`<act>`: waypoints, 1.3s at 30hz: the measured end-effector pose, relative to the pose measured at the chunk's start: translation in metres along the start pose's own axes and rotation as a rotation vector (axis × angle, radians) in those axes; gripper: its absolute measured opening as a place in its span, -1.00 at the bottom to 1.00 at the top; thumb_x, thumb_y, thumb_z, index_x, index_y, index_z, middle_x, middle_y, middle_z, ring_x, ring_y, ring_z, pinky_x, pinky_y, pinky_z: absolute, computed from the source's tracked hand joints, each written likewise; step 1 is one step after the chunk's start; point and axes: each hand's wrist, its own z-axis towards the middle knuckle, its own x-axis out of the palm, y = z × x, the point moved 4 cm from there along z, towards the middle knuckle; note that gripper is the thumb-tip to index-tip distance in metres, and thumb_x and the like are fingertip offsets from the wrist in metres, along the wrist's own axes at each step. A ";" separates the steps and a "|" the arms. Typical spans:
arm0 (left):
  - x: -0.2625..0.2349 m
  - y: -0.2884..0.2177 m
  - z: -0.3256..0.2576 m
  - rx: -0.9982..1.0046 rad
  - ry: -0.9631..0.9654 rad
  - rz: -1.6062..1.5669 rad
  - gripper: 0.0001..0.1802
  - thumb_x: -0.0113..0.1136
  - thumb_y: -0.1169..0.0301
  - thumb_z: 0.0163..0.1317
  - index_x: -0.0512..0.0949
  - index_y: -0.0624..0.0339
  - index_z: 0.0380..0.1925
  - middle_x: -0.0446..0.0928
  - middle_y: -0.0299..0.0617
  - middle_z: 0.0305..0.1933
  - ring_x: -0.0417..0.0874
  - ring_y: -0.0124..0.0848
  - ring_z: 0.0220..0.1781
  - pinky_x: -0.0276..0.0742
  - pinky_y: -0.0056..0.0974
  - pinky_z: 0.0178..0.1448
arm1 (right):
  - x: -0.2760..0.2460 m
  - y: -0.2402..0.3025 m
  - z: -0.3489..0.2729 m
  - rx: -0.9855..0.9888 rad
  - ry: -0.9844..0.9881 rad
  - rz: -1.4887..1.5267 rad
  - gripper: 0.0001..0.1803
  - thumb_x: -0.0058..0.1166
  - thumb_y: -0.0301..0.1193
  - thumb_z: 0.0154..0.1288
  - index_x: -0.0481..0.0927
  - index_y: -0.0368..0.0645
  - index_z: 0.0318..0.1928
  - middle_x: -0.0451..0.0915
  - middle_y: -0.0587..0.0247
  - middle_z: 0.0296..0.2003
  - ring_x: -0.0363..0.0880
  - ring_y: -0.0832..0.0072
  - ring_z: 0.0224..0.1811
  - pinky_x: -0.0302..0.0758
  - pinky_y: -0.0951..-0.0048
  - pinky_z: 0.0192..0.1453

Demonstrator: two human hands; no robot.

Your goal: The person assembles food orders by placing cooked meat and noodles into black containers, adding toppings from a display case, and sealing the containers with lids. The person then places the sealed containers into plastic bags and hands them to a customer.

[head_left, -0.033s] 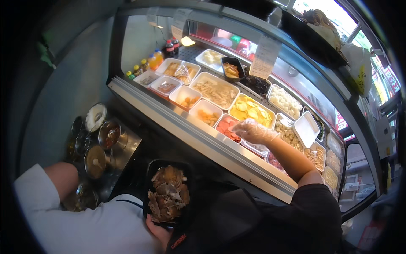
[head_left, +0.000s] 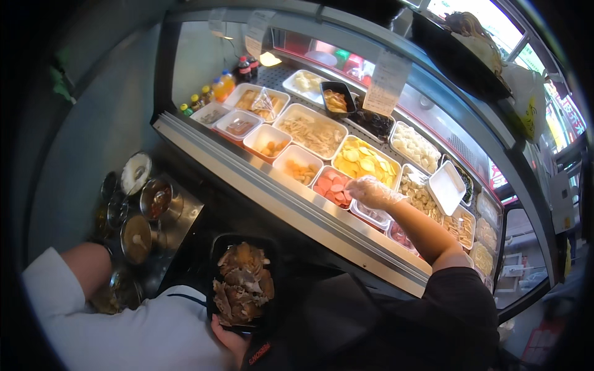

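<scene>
Head view: right hand (head_left: pixel 373 193) inside the case (head_left: pixel 352 23), left hand (head_left: pixel 230 339) holding a tray (head_left: pixel 218 245)

Nearest, before the case, the left hand grasps the tray's near end; the tray is black, oblong and round-cornered, heaped with ragged, moist-looking brown pieces (head_left: pixel 243 284). Left of the case's front, a co-worker's white sleeve (head_left: pixel 59 278) reaches toward round metal pots (head_left: pixel 135 238).

A dark gap parts the tray from the case's ledge (head_left: pixel 291 201), a long straight metal strip. The right forearm crosses it through the open front.

In the case's front row, the right hand wears a thin, crinkled clear glove, fingers bent over the edge of flat pink slices (head_left: pixel 333 188); whether it grips anything I cannot tell. Deeper in the case lie overlapping yellow slices (head_left: pixel 365 159), then pale lumpy chunks (head_left: pixel 416 147); tubs stand nearly rim to rim. Bottles (head_left: pixel 219 88) line its left end.

Since the earlier frame, the right hand has shifted slightly rightward along the case's front row, baring more pink slices; the tray remains in the left hand.
</scene>
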 end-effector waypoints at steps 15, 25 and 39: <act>0.141 0.044 0.004 0.096 -0.250 0.010 -0.30 -0.17 -0.08 0.24 0.18 0.08 0.29 0.23 -0.13 0.32 0.28 -0.12 0.30 0.29 -0.03 0.28 | -0.018 -0.226 0.093 0.452 -0.381 0.027 -0.53 0.34 -0.27 -0.17 0.60 -0.28 -0.23 0.61 0.01 -0.26 0.57 0.22 -0.14 0.48 0.33 -0.04; 0.134 0.038 0.011 0.103 -0.227 0.024 -0.31 -0.15 -0.05 0.23 0.20 0.08 0.27 0.25 -0.08 0.30 0.29 -0.08 0.30 0.26 0.01 0.29 | -0.008 -0.241 0.098 0.473 -0.376 0.016 -0.76 0.20 -0.32 -0.04 0.61 -0.15 -0.33 0.60 0.00 -0.30 0.56 0.15 -0.21 0.47 0.28 -0.12; 0.134 0.025 -0.002 0.063 -0.121 0.025 -0.33 -0.19 -0.04 0.26 0.20 0.14 0.27 0.24 -0.09 0.32 0.28 -0.11 0.31 0.20 -0.04 0.33 | -0.009 -0.186 0.079 0.166 -0.348 -0.277 -0.86 0.11 -0.39 0.00 0.65 -0.06 -0.37 0.61 0.04 -0.30 0.58 0.13 -0.21 0.50 0.25 -0.08</act>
